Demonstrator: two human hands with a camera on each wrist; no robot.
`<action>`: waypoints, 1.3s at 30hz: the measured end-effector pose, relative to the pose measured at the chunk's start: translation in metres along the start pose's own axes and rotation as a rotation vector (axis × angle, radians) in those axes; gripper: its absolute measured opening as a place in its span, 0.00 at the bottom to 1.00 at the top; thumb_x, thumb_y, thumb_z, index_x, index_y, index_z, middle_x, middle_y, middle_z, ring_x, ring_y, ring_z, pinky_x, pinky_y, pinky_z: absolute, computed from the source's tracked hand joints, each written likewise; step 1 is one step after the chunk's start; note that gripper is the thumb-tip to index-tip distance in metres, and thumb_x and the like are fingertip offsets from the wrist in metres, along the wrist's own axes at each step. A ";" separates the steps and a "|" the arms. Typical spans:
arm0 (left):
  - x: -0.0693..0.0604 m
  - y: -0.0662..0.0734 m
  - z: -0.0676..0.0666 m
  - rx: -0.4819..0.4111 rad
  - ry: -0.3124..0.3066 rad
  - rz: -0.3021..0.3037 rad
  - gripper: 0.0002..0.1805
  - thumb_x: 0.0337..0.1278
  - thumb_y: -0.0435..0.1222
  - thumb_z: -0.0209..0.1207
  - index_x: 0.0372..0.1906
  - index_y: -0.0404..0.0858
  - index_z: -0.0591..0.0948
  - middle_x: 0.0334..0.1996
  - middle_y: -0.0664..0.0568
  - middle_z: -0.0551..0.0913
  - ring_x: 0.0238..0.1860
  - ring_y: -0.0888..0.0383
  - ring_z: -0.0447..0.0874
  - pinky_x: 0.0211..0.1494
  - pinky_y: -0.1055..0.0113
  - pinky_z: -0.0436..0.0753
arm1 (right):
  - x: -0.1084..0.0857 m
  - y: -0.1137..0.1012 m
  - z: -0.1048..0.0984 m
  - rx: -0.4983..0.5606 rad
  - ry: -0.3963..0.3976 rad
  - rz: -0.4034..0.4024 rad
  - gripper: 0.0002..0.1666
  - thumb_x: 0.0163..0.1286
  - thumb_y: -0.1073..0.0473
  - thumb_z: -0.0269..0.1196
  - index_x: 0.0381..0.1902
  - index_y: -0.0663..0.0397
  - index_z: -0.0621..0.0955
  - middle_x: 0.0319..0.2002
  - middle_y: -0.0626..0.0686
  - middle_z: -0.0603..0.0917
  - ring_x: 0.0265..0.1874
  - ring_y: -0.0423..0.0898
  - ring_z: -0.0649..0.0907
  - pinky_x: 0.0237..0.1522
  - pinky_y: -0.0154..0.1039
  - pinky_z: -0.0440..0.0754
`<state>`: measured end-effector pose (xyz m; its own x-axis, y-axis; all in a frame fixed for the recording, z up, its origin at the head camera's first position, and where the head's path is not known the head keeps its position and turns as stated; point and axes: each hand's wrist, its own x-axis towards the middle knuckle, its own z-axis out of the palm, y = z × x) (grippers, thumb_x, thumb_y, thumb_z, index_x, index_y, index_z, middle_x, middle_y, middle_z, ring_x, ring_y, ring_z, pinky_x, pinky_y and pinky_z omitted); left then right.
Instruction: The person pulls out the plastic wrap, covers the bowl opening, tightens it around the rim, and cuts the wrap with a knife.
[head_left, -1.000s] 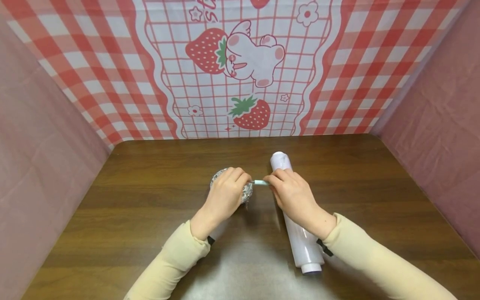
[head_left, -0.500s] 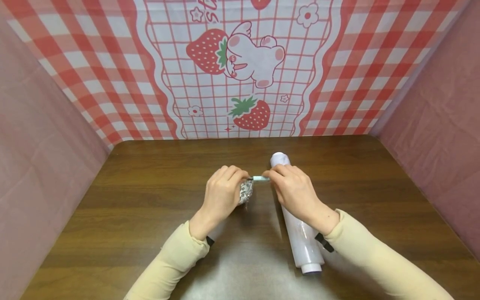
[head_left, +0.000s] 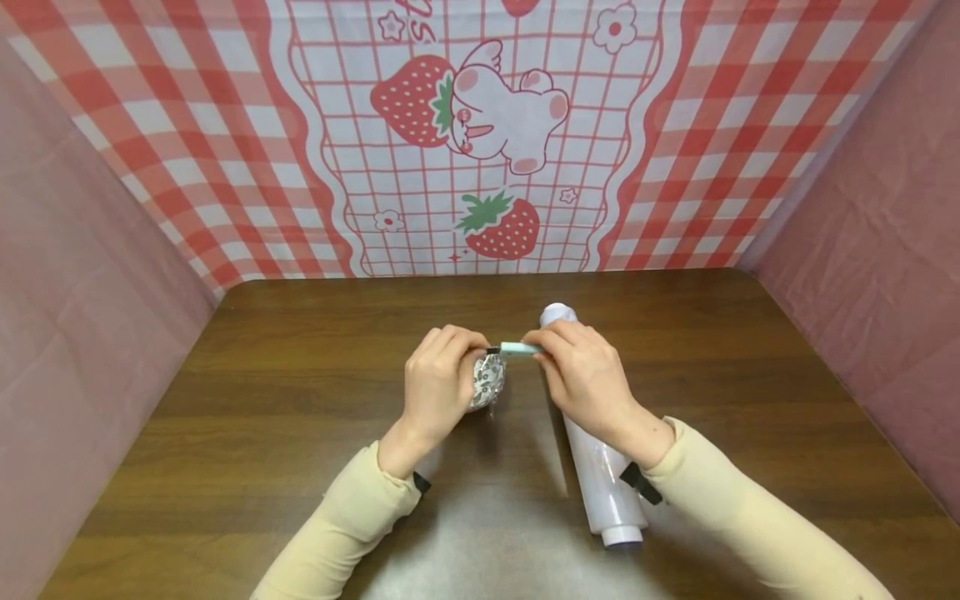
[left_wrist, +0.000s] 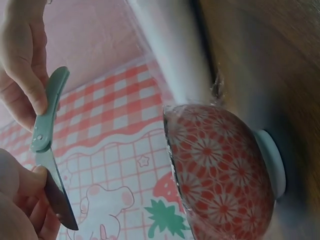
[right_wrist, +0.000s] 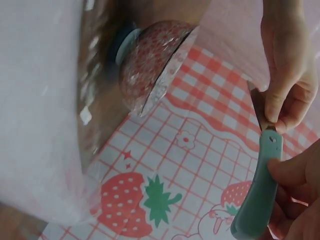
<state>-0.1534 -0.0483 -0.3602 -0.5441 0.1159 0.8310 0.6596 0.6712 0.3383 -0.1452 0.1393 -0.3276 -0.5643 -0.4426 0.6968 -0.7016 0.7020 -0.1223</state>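
A folding knife with a pale green handle is held above the table between both hands. My left hand pinches its dark blade between thumb and fingers. The handle is gripped by my right hand. In the left wrist view the blade stands out from the handle at a slight bend. Below and beside the left hand is a patterned bowl, red outside with a pale foot, with clear cling film over it. The left hand hides part of the bowl in the head view.
A roll of cling film lies lengthwise on the brown wooden table, under and beside the right forearm. A red checked strawberry cloth hangs behind the table. Pink cloth closes off both sides.
Both hands have risen slightly away with the knife. The left hand has shifted a little left, so more of the knife shows between the hands.
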 end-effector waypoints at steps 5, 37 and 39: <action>0.001 0.003 -0.004 -0.092 0.026 -0.105 0.03 0.48 0.30 0.62 0.28 0.41 0.82 0.27 0.55 0.81 0.29 0.60 0.76 0.33 0.68 0.75 | 0.001 -0.006 -0.003 0.077 0.029 0.082 0.11 0.52 0.67 0.66 0.36 0.54 0.81 0.31 0.48 0.80 0.30 0.45 0.78 0.30 0.41 0.75; -0.003 0.033 0.000 -0.458 -0.075 -0.580 0.04 0.47 0.30 0.64 0.30 0.35 0.80 0.25 0.49 0.83 0.20 0.62 0.78 0.24 0.72 0.79 | 0.004 -0.021 0.003 0.410 -0.087 0.341 0.14 0.54 0.66 0.67 0.38 0.64 0.77 0.27 0.54 0.83 0.27 0.42 0.83 0.31 0.31 0.80; -0.004 0.034 0.000 -0.450 -0.072 -0.560 0.04 0.47 0.29 0.64 0.30 0.35 0.80 0.24 0.48 0.82 0.21 0.61 0.79 0.25 0.72 0.79 | 0.003 -0.022 0.004 0.403 -0.088 0.341 0.14 0.54 0.65 0.67 0.37 0.63 0.77 0.27 0.53 0.83 0.26 0.42 0.83 0.30 0.30 0.80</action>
<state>-0.1293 -0.0259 -0.3524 -0.8856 -0.0992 0.4536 0.4129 0.2787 0.8671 -0.1335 0.1207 -0.3253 -0.8119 -0.2840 0.5101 -0.5734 0.5521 -0.6053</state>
